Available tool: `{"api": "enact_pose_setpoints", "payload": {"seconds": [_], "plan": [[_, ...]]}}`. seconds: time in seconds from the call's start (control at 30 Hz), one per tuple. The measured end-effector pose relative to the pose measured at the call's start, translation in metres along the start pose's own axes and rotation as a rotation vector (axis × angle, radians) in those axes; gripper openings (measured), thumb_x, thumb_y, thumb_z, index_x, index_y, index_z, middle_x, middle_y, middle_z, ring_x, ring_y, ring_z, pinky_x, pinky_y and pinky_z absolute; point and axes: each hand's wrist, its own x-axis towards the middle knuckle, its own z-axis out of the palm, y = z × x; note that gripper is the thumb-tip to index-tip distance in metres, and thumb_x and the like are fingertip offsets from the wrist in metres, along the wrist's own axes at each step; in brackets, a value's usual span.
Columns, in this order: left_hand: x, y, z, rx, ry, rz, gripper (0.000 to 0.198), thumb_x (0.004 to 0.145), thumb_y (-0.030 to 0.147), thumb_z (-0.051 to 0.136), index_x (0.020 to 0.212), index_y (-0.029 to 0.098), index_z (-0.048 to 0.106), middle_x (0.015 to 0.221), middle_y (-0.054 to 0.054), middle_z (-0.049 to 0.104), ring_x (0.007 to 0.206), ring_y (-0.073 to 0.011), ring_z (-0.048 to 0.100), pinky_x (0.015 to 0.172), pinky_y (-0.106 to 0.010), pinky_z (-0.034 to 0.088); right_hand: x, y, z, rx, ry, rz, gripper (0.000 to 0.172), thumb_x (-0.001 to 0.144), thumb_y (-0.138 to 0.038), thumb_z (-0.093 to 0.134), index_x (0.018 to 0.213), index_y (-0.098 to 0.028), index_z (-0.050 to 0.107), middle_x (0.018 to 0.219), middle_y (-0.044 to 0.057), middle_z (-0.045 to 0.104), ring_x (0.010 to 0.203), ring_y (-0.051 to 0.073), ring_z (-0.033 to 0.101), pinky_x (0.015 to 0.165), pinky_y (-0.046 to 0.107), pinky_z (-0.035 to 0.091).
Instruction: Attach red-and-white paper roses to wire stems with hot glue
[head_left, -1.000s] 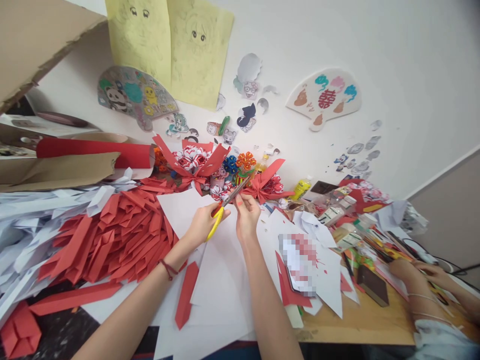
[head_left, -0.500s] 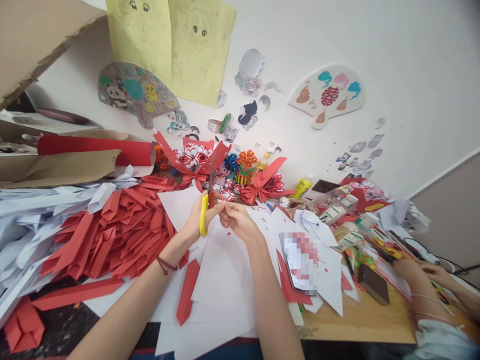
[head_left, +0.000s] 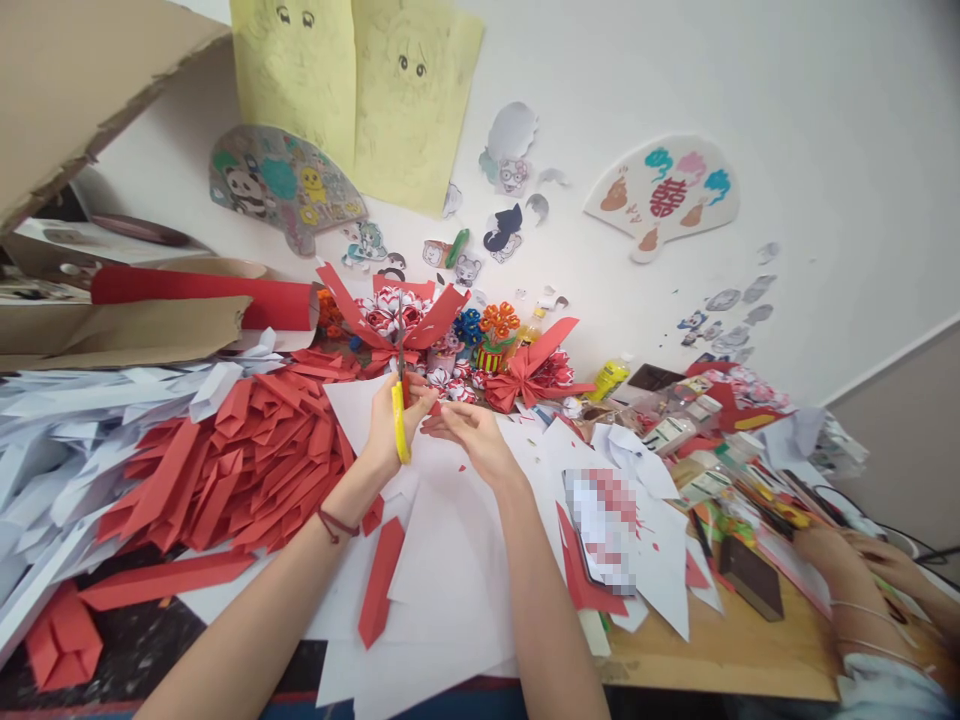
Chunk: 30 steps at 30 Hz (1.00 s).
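The left hand (head_left: 386,430) is raised on a bent wrist over the white sheets (head_left: 450,560), its forearm coming in from the lower left with a dark red cord (head_left: 335,523) round the wrist; its fingers are curled closed through the yellow handle of the scissors (head_left: 398,425), whose blades stand nearly upright in front of the paper flowers (head_left: 390,312); the right hand (head_left: 472,440) lies just beside it, palm down, forearm running in from the bottom edge, fingers stretched leftward with the tips drawn close together at a small red scrap (head_left: 434,407) by the scissor handle; whether they actually pinch the scrap cannot be told; a red strip (head_left: 379,590) lies on the sheets between the two forearms; to the left, a heap of folded red pieces (head_left: 240,470) lies against a heap of white ones (head_left: 52,450), with a red roll (head_left: 202,293) and brown cardboard (head_left: 97,70) behind; red bows (head_left: 525,370) and a yellow bottle (head_left: 609,378) stand along the white wall (head_left: 825,120), which carries two yellow drawings (head_left: 360,90), a panda fan (head_left: 285,185), a white fan (head_left: 664,195) and small cut-out figures; the wooden table (head_left: 720,650) shows bare at the lower right, where another person's hand (head_left: 825,550) rests among coloured scraps.
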Motion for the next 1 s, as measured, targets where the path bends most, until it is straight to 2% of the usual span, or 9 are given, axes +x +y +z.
{"api": "enact_pose_setpoints", "payload": {"seconds": [0.1,0.23,0.37,0.43,0.5,0.67,0.83,1.0], "plan": [[0.000,-0.003,0.001,0.035,-0.030,0.011,0.046,0.072,0.057,0.070,0.091,0.019,0.052,0.074,0.000,0.059,0.063,-0.0149,0.056,0.060,-0.027,0.045,0.003,0.004,0.004,-0.002,0.092,-0.051,0.038,0.068,-0.045,0.085,0.089,-0.016,0.073,0.083,0.006,0.075,0.076,0.020,0.072,0.085,0.039,0.058],[0.005,-0.002,-0.006,0.149,-0.057,0.037,0.042,0.074,0.056,0.069,0.087,0.018,0.055,0.075,0.000,0.059,0.064,-0.0143,0.052,0.062,-0.028,0.041,0.006,0.003,0.002,-0.060,0.252,-0.125,0.034,0.068,-0.045,0.084,0.083,-0.016,0.071,0.081,0.005,0.075,0.077,0.021,0.072,0.083,0.039,0.058],[0.013,0.001,-0.024,0.479,-0.156,0.159,0.032,0.079,0.047,0.067,0.077,0.019,0.053,0.074,0.000,0.054,0.069,-0.0162,0.047,0.064,-0.029,0.034,0.006,-0.003,-0.006,-0.161,0.385,-0.228,0.030,0.074,-0.044,0.078,0.081,-0.018,0.068,0.080,0.004,0.073,0.080,0.020,0.070,0.082,0.035,0.056],[0.014,0.001,-0.032,0.695,-0.255,0.245,0.031,0.085,0.048,0.057,0.077,0.019,0.049,0.077,-0.001,0.052,0.072,-0.0179,0.047,0.065,-0.029,0.033,0.004,-0.007,-0.011,-0.209,0.403,-0.276,0.027,0.077,-0.043,0.076,0.082,-0.018,0.067,0.083,0.003,0.073,0.084,0.020,0.069,0.085,0.034,0.055],[0.015,0.002,-0.037,0.804,-0.334,0.276,0.032,0.090,0.050,0.048,0.079,0.020,0.045,0.081,-0.003,0.051,0.074,-0.0189,0.047,0.066,-0.030,0.033,0.002,-0.010,-0.015,-0.245,0.425,-0.325,0.026,0.076,-0.042,0.076,0.082,-0.019,0.066,0.087,0.003,0.072,0.088,0.020,0.069,0.089,0.034,0.054],[0.012,0.007,-0.039,0.836,-0.477,0.147,0.037,0.089,0.056,0.047,0.085,0.020,0.048,0.081,-0.002,0.054,0.070,-0.0188,0.051,0.063,-0.029,0.033,-0.003,-0.016,-0.021,-0.201,0.444,-0.391,0.025,0.073,-0.038,0.078,0.076,-0.018,0.062,0.108,0.008,0.072,0.105,0.023,0.067,0.096,0.036,0.052],[0.011,0.011,-0.039,0.870,-0.511,0.139,0.040,0.087,0.061,0.051,0.085,0.021,0.052,0.074,-0.001,0.056,0.067,-0.0184,0.051,0.062,-0.028,0.031,-0.005,-0.019,-0.026,-0.196,0.438,-0.394,0.023,0.073,-0.036,0.079,0.076,-0.018,0.065,0.112,0.011,0.072,0.113,0.026,0.065,0.100,0.039,0.051],[0.013,0.008,-0.040,0.890,-0.514,0.164,0.044,0.084,0.064,0.056,0.080,0.021,0.050,0.066,0.003,0.049,0.060,-0.0157,0.044,0.060,-0.027,0.028,-0.008,-0.021,-0.032,-0.232,0.365,-0.384,0.020,0.074,-0.034,0.079,0.084,-0.018,0.073,0.111,0.009,0.073,0.104,0.025,0.069,0.097,0.039,0.053]]}}
